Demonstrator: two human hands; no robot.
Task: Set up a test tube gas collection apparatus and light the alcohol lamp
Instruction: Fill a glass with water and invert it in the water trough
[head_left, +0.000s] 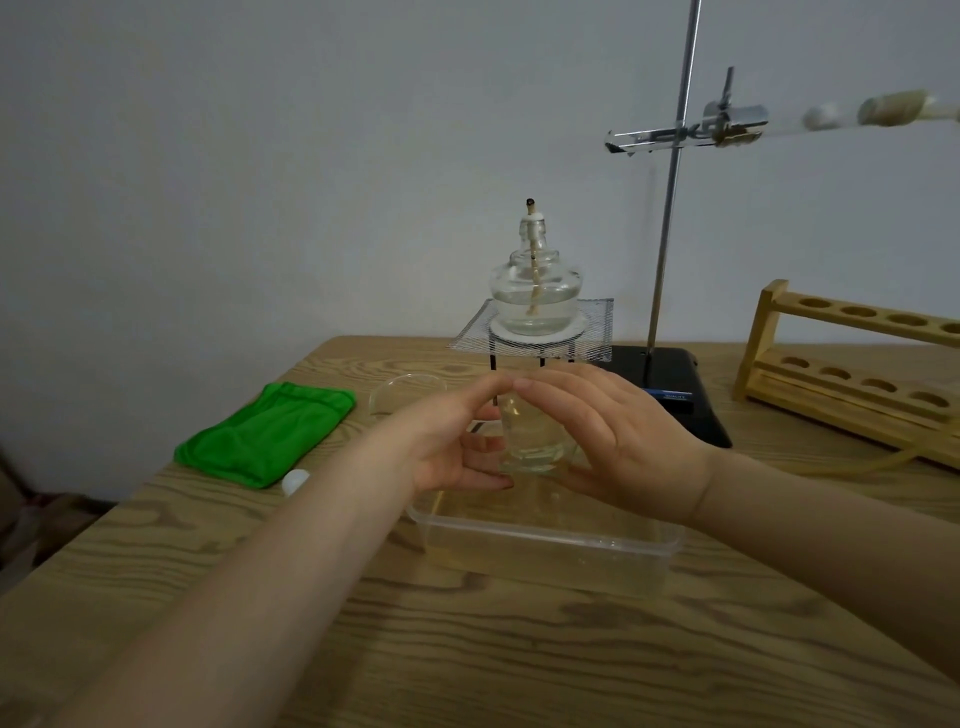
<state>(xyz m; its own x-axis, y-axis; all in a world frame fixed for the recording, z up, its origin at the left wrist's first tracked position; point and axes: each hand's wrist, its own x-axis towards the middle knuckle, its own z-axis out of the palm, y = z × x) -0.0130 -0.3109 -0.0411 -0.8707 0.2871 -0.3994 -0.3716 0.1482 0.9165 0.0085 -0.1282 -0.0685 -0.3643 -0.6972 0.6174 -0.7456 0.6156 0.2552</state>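
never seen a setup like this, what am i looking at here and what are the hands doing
This is one picture from a camera worn on a person's head, looking forward and down at their own two bare hands. There is no machine.

The left hand and right hand together hold a small clear glass container over a clear plastic tub of water on the wooden table.

Behind them, an unlit alcohol lamp sits on wire mesh on a small stand. To the right, a metal stand has a clamp gripping a tilted test tube. A wooden test tube rack stands at far right. A green cloth lies on the left.
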